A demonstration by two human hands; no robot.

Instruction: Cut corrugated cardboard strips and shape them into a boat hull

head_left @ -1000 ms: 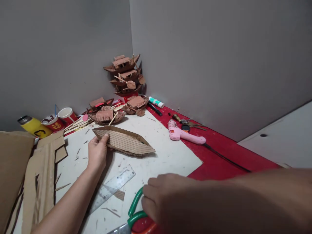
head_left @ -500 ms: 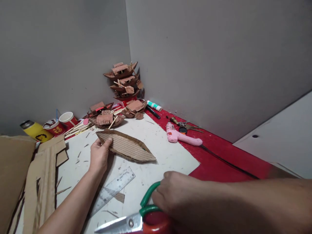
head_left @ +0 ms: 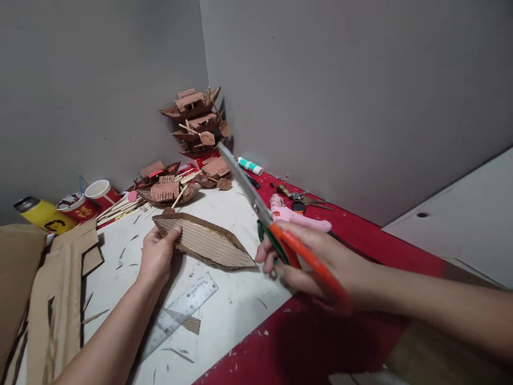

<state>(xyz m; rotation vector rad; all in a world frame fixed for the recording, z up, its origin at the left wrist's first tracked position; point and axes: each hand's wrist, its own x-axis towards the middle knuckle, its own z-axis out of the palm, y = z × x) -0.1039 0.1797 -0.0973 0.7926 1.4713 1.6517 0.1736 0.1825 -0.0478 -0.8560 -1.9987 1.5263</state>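
Observation:
My left hand point(head_left: 157, 251) grips the left end of a cardboard boat hull point(head_left: 212, 243), thumb inside and the fingers partly hidden behind it. The hull is long, pointed at both ends, with a ridged corrugated floor and low brown sides. In my right hand point(head_left: 308, 259) is a pair of scissors point(head_left: 256, 200) with orange and green handles. Their blades look closed and point up and away to the left, a little blurred. The hull's right tip lies close to my right fingers; whether they touch I cannot tell.
Finished model boats point(head_left: 190, 104) are stacked in the corner, with more in front. A pink glue gun point(head_left: 300, 218) lies right. A clear ruler point(head_left: 184, 310) and cardboard scraps point(head_left: 191, 324) lie near my left forearm. Cardboard strips point(head_left: 68, 289), cups point(head_left: 100, 193) and a yellow bottle point(head_left: 42, 215) stand left.
My right hand has lifted the scissors from the near edge and turned them, so the blades now point up and away. My left hand still holds the hull in nearly the same place.

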